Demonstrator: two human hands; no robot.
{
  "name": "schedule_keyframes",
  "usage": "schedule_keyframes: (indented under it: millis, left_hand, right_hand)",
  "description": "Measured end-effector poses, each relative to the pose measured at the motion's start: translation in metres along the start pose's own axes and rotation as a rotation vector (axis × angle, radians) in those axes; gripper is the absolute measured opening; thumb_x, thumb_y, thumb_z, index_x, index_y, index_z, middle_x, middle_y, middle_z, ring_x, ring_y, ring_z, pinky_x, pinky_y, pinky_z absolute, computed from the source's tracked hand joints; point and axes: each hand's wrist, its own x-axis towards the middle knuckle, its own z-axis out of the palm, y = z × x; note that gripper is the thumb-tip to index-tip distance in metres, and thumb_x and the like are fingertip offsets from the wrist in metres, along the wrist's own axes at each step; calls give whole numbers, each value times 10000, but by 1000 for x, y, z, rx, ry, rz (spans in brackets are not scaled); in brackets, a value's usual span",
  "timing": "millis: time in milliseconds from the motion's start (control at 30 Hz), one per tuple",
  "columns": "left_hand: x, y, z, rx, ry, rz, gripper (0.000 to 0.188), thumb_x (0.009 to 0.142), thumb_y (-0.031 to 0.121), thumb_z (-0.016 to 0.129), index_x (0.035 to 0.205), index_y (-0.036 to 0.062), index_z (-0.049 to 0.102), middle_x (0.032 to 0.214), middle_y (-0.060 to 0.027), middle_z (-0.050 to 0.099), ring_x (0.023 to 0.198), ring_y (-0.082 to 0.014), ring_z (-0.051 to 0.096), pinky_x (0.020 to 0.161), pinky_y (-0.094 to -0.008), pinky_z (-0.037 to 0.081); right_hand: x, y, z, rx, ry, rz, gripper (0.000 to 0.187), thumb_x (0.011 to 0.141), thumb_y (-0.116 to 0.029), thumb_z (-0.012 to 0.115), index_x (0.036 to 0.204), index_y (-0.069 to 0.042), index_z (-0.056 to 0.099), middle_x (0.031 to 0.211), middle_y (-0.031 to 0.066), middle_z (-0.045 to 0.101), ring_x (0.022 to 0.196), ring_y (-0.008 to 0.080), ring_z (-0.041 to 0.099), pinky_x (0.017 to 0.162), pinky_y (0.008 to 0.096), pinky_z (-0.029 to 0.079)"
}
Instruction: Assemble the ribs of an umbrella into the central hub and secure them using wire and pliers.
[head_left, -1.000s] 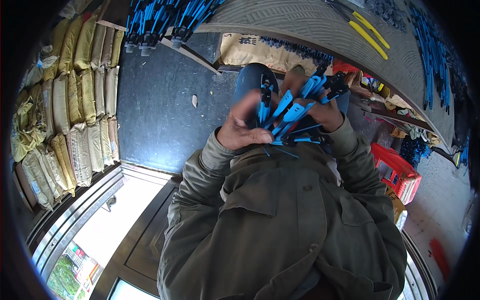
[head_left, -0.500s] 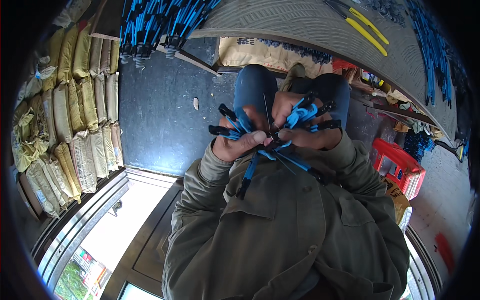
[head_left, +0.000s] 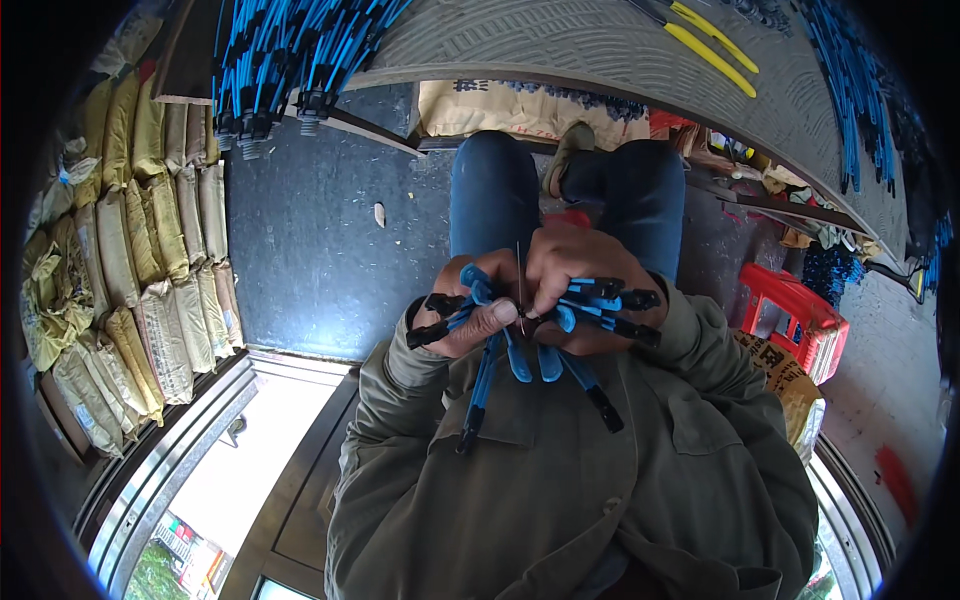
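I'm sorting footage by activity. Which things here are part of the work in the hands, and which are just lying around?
In hand:
left hand
right hand
blue-and-black pieces
thin wire

Lying about:
sacks
blue rods on the bench
yellow tool
red crate

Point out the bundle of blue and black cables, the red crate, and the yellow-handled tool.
bundle of blue and black cables [head_left: 545, 330], head view, blue middle between the hands.
red crate [head_left: 795, 315], head view, its top rim.
yellow-handled tool [head_left: 712, 50], head view, one yellow handle.
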Motion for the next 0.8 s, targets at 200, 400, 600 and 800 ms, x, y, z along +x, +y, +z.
schedule_keyframes:
  millis: [200,400,600,800]
  left_hand:
    - [-1,6,-7,-79,-72,-53,349,837,343,608,815,5,524,678,-63,590,616,-153,580,558,-256,434]
    - [-1,6,-6,-99,-11,-9,332,841,330,604,821,6,537,721,-76,602,647,-147,577,593,-260,437]
    - [6,11,-10,-163,-62,-80,324,847,298,596,767,-15,573,764,-103,600,701,-165,563,626,-280,429]
    - [5,0,-7,-170,-53,32,344,839,306,603,735,-22,591,726,-100,576,696,-185,540,623,-292,408]
  right_hand:
    - [2,-11,-1,31,-113,-2,196,677,-152,711,825,-110,590,826,5,595,779,176,567,716,326,363]
    - [1,-3,0,72,-45,12,170,678,-148,719,783,-98,595,780,28,609,708,198,580,667,332,392]
    - [3,1,-6,101,2,42,164,668,-134,726,752,-82,595,757,39,608,706,206,580,674,343,405]
    - [7,-9,-14,44,-54,83,284,673,-227,768,844,-82,593,804,18,599,764,184,567,754,324,386]
